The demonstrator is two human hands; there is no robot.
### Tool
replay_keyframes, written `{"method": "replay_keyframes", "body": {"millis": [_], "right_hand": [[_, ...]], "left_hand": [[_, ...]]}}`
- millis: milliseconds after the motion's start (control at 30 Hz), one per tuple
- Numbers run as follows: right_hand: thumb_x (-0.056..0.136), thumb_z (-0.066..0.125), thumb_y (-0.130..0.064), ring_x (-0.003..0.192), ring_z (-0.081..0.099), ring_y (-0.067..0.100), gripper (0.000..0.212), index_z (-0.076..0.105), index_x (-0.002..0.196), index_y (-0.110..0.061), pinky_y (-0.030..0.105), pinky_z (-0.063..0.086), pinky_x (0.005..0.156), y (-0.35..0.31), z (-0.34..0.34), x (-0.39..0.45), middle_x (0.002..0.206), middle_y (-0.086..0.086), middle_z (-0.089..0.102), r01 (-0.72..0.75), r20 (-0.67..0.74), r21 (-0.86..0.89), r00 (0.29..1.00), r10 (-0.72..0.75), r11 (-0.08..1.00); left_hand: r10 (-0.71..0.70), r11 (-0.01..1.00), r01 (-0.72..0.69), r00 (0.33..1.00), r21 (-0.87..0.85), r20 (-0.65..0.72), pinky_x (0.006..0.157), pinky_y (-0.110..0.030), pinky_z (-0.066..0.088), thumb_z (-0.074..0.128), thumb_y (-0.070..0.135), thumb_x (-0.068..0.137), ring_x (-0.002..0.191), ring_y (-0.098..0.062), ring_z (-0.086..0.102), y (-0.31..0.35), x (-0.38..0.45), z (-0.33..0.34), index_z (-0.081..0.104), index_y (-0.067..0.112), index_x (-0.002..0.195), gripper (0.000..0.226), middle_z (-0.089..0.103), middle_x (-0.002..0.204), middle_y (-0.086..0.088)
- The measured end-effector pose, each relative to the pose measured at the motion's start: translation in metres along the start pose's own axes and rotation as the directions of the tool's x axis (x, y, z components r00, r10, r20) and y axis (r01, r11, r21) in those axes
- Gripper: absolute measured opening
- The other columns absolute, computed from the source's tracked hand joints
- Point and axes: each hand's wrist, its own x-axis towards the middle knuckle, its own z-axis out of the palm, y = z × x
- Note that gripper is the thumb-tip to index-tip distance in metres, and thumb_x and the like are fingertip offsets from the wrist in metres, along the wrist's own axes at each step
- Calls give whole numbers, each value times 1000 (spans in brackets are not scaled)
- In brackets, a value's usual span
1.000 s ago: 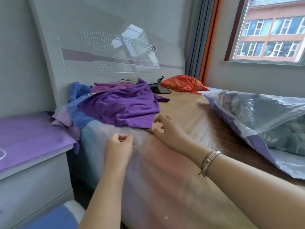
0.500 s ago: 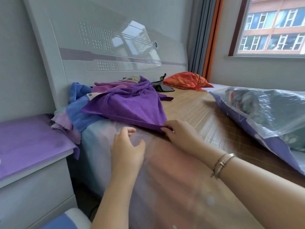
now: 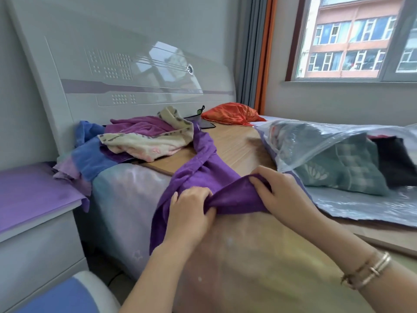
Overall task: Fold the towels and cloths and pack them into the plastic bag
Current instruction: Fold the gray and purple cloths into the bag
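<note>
A glossy white headboard [image 3: 126,71] with dotted panels and a mauve stripe stands against the wall at the head of the bed [image 3: 234,150], whose bare surface shows wood-grain slats. A shiny pastel cover [image 3: 126,199] wraps the bed's near side. To the left stands a white nightstand [image 3: 33,242] topped with a purple sheet [image 3: 31,193]. An orange pillow [image 3: 232,114] lies by the headboard, with a dark, flat object [image 3: 204,123] just beside it, too small to identify. Grey and orange curtains [image 3: 255,50] hang in the corner. The window [image 3: 354,39] looks onto a pinkish building with rows of windows. A blue and white rounded seat [image 3: 67,294] shows at the lower left
</note>
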Motion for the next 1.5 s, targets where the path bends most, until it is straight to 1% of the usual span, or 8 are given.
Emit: {"method": "replay_keyframes", "body": {"millis": [300,467,567,667,833,1067,1367,1500], "right_hand": [[85,49,-52,53,33,3,44,44,65,-13,17,29,52,-7,-16,-17,57,-8,37,-252,120,479,968,222,841],[89,63,-41,57,35,7,51,50,66,2,30,32,57,8,-16,-23,57,-2,39,-252,160,276,964,214,928],[88,62,-30,58,38,8,38,54,66,0,28,32,59,11,-13,-26,57,1,43,-267,176,172,955,237,948],[88,60,-29,58,42,8,34,54,63,-6,31,37,62,10,-5,-28,58,4,50,-277,168,93,951,259,956],[89,57,-35,63,54,2,24,58,70,-19,26,41,64,7,10,-22,64,-8,60,-300,112,54,950,292,953],[90,59,-28,78,59,1,25,54,113,-19,15,43,67,2,38,-1,89,-13,60,-475,204,204,876,438,856],[89,63,-29,99,59,18,44,50,125,-8,29,46,83,-2,54,21,98,-3,57,-650,307,271,758,576,711],[87,65,-21,92,62,20,32,58,116,-9,31,49,81,-5,55,18,101,5,63,-646,326,316,762,559,695]], "left_hand": [[-71,912,142,979,-385,193,66,-38,40,47,40,73,66,-19,48,25,-4,-11,48,19,69,21,49,55,13],[22,838,254,868,-483,496,70,-20,46,74,50,76,78,-3,64,28,-14,-26,68,24,87,29,71,84,9],[-141,779,285,947,-559,287,73,-8,43,71,49,77,93,-4,62,18,-6,-21,65,22,104,39,68,103,11],[-381,813,344,925,-470,18,93,-24,44,67,42,85,112,-16,56,-5,9,-6,54,14,122,47,58,125,0],[-418,705,401,901,-585,113,95,-26,43,71,32,85,107,-10,55,-19,17,10,43,12,135,60,55,125,2],[-297,809,289,952,-512,67,77,-22,47,72,14,81,85,-13,61,-15,28,23,55,20,111,36,62,95,6],[-247,348,496,867,-796,432,50,-23,40,48,6,89,53,-10,49,7,13,1,54,17,81,15,55,73,-4],[-252,415,469,882,-779,397,82,-30,54,76,33,80,88,-12,67,9,4,1,55,15,108,39,68,99,1]]}}
